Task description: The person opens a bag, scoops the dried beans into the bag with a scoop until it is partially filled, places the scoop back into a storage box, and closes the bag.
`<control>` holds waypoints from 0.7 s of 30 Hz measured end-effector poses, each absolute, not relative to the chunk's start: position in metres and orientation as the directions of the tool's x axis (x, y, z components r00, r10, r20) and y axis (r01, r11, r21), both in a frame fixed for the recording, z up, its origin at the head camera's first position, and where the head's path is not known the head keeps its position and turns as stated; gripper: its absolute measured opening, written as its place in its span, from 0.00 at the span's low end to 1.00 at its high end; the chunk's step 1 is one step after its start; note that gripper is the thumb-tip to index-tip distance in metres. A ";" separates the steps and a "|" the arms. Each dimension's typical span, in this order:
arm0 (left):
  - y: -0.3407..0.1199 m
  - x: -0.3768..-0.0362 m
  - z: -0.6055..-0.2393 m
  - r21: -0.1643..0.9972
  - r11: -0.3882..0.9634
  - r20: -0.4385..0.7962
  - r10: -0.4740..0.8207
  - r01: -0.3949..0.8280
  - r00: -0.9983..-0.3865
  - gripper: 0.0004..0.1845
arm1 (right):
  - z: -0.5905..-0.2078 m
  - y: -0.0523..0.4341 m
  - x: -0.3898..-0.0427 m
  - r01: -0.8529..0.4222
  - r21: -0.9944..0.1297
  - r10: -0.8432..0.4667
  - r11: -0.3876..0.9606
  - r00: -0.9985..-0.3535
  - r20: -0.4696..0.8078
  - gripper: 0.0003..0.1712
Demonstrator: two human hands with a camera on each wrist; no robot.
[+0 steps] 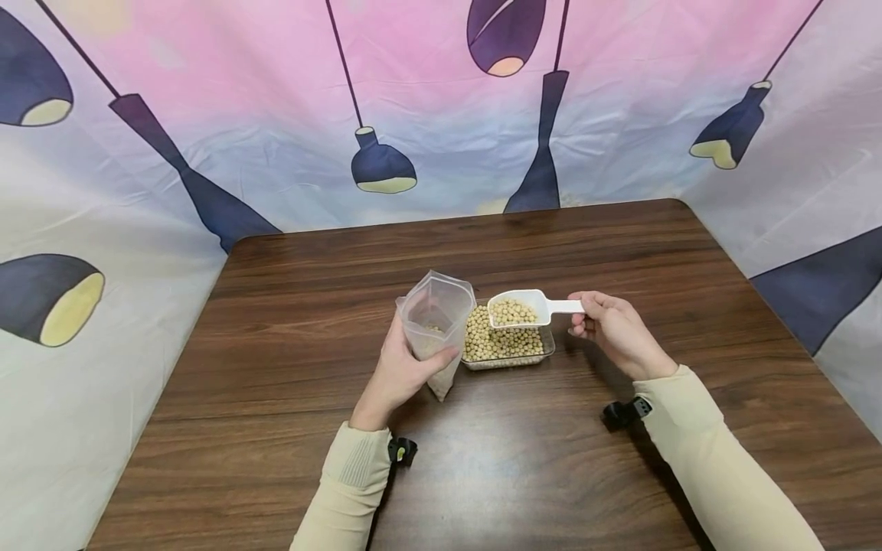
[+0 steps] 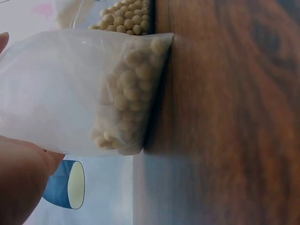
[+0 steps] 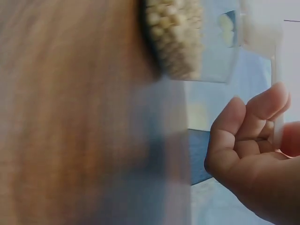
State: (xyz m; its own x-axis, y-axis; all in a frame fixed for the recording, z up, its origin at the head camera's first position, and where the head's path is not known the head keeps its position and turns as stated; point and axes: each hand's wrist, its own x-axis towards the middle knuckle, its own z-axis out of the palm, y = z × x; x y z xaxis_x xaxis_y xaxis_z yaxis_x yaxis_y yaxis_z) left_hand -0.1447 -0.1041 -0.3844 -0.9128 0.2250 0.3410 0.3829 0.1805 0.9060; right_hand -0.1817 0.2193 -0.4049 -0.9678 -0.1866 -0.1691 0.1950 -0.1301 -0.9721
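A white plastic scoop (image 1: 540, 307) of round beige beans (image 1: 512, 311) hangs above a clear rectangular container (image 1: 510, 362), inward from the brown wood-grain table (image 1: 517, 467)'s far edge. The right hand (image 1: 620, 329) pinches the scoop's handle; the left hand (image 1: 402, 373) curls around a translucent plastic bag (image 1: 437, 317) of beans beside the container.

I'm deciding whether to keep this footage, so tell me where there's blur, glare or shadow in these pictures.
Head view: mostly clear, with pale glare on the near part of the table; left wrist view: table grain soft, bag clearer, left hand dark; right wrist view: table and clear container blurred, right hand sharper.
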 end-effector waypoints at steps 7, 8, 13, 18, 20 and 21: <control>-0.103 -0.147 -0.385 0.906 0.184 0.340 0.219 0.380 -0.915 0.44 | -0.380 0.221 -0.174 0.107 -0.951 -0.173 -0.290 -0.983 -0.058 0.20; -0.103 -0.147 -0.385 0.907 0.186 0.337 0.219 0.378 -0.916 0.44 | -0.376 0.220 -0.173 0.090 -0.946 -0.171 -0.310 -0.985 -0.038 0.20; -0.104 -0.148 -0.390 0.908 0.191 0.332 0.212 0.372 -0.919 0.45 | -0.357 0.215 -0.168 0.020 -0.915 -0.168 -0.403 -0.984 0.052 0.19; -0.108 -0.160 -0.413 0.895 0.199 0.362 0.198 0.399 -0.911 0.47 | -0.336 0.203 -0.162 -0.023 -0.908 -0.169 -0.418 -0.980 0.102 0.17; -0.109 -0.163 -0.418 0.893 0.198 0.368 0.198 0.405 -0.908 0.48 | -0.330 0.197 -0.160 -0.041 -0.910 -0.170 -0.413 -0.978 0.121 0.17; -0.109 -0.163 -0.418 0.893 0.196 0.369 0.199 0.406 -0.908 0.47 | -0.328 0.194 -0.159 -0.051 -0.911 -0.170 -0.408 -0.977 0.130 0.17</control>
State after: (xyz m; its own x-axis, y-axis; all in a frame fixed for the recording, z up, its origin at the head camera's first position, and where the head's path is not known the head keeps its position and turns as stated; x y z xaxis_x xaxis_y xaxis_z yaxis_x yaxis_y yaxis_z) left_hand -0.1630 -0.1090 -0.4180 -0.9080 0.1988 0.3688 0.4056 0.1960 0.8928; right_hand -0.1587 0.1940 -0.3275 -0.9769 -0.1695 0.1303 -0.0507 -0.4083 -0.9114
